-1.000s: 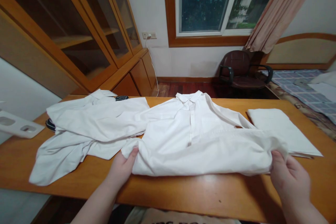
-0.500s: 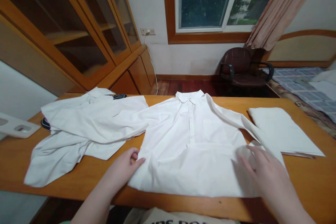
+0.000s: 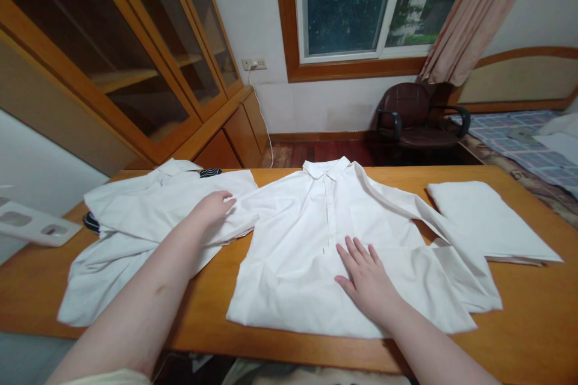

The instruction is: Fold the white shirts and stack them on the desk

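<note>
A white long-sleeved shirt [image 3: 289, 264] lies front up on the wooden table [image 3: 533, 319], its collar toward the far edge. My right hand [image 3: 363, 274] rests flat on the front of this shirt, fingers spread. At the left, my left hand [image 3: 214, 207] is over the shirt's left-lying sleeve, where it meets a heap of white garments [image 3: 149, 210]. Its fingers are bent and partly hidden, so I cannot tell whether they grip the cloth. The other sleeve runs down along the shirt's right side.
A folded white cloth [image 3: 487, 219] lies at the table's right. Dark striped fabric [image 3: 210, 172] shows behind the heap. A pale piece with oval cutouts [image 3: 40, 225] juts in from the left. Beyond the table stand a glass-door cabinet [image 3: 167, 60] and an armchair [image 3: 406, 114].
My left hand has moved from the shirt's lower left side up to the sleeve. My right hand has shifted left from the lower right side onto the shirt's middle.
</note>
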A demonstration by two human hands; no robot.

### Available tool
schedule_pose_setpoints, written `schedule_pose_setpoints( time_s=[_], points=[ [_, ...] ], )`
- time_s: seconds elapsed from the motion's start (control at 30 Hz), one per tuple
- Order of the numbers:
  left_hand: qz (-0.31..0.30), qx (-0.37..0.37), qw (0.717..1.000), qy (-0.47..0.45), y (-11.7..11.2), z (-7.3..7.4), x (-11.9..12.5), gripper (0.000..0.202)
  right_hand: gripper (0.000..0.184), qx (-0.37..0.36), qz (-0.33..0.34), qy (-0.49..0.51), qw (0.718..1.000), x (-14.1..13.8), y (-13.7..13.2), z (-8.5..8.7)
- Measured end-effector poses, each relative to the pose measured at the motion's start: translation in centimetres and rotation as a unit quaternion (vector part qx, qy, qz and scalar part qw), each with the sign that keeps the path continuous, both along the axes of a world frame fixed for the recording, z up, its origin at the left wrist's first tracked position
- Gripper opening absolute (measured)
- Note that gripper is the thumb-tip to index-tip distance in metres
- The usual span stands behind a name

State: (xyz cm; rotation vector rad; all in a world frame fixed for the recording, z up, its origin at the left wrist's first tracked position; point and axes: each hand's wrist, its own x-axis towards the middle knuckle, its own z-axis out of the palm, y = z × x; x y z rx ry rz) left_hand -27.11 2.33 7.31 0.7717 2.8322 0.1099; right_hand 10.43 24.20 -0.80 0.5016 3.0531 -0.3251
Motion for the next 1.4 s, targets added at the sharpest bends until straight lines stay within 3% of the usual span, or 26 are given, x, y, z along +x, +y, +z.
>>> schedule_pose_setpoints(
  time_s=[0.13, 0.2, 0.27, 0.5, 0.6, 0.7, 0.83, 0.93, 1.0, 1.07, 1.17, 1.3, 1.33, 1.4],
  points=[
    [-0.039, -0.037, 0.998, -0.013, 3.0, -2.3, -1.3, 0.051, 0.063, 0.012, 0.007, 0.003, 1.000, 0.2, 0.1, 0.0],
    [-0.047, -0.044, 0.998, -0.008, 4.0, -2.7, -1.8, 0.047, 0.063, 0.021, 0.005, 0.005, 1.000, 0.2, 0.0, 0.0],
    [-0.051, -0.051, 0.997, 0.009, 4.7, -2.4, -2.6, 0.042, 0.062, 0.026, 0.007, 0.004, 1.000, 0.2, -0.1, -0.1],
    [-0.034, -0.030, 0.991, 0.129, 4.8, 0.9, -5.1, 0.038, 0.064, 0.026, 0.018, 0.003, 0.999, 0.3, -0.1, -0.1],
    [-0.029, 0.007, 0.976, 0.214, 5.1, 0.4, -3.5, 0.039, 0.063, 0.027, 0.016, 0.007, 0.999, 0.3, -0.1, -0.2],
    [-0.064, 0.041, 0.969, 0.236, 5.9, -1.2, -0.3, 0.044, 0.064, 0.027, 0.017, 0.005, 0.999, 0.3, -0.1, -0.3],
    [-0.163, 0.003, 0.981, 0.108, 5.7, -4.0, 3.9, 0.052, 0.064, 0.028, 0.013, 0.002, 1.000, 0.2, -0.1, -0.2],
    [-0.170, -0.033, 0.983, 0.058, 4.3, -5.4, 5.7, 0.058, 0.064, 0.024, 0.013, -0.005, 1.000, 0.2, -0.1, 0.0],
    [-0.155, -0.035, 0.985, 0.071, 2.9, -5.5, 6.2, 0.058, 0.064, 0.021, 0.013, -0.008, 1.000, 0.3, -0.1, 0.0],
    [-0.143, -0.025, 0.985, 0.095, 1.4, -4.6, 6.3, 0.054, 0.063, 0.021, 0.013, -0.006, 1.000, 0.3, -0.1, 0.0],
    [-0.065, 0.026, 0.983, 0.169, -2.1, -1.8, 5.9, 0.050, 0.063, 0.023, 0.013, 0.001, 1.000, 0.3, 0.0, -0.1],
    [0.232, 0.041, 0.939, 0.250, -9.6, 1.5, 3.7, 0.070, 0.063, 0.026, 0.013, 0.003, 1.000, 0.3, 0.0, -0.3],
    [0.301, 0.032, 0.920, 0.249, -11.7, 1.8, 3.0, 0.078, 0.063, 0.027, 0.012, 0.003, 1.000, 0.3, -0.1, -0.3],
    [0.381, 0.023, 0.899, 0.216, -15.7, 1.6, 1.6, 0.089, 0.062, 0.032, 0.010, 0.004, 0.999, 0.3, -0.1, -0.3]
  ],
)
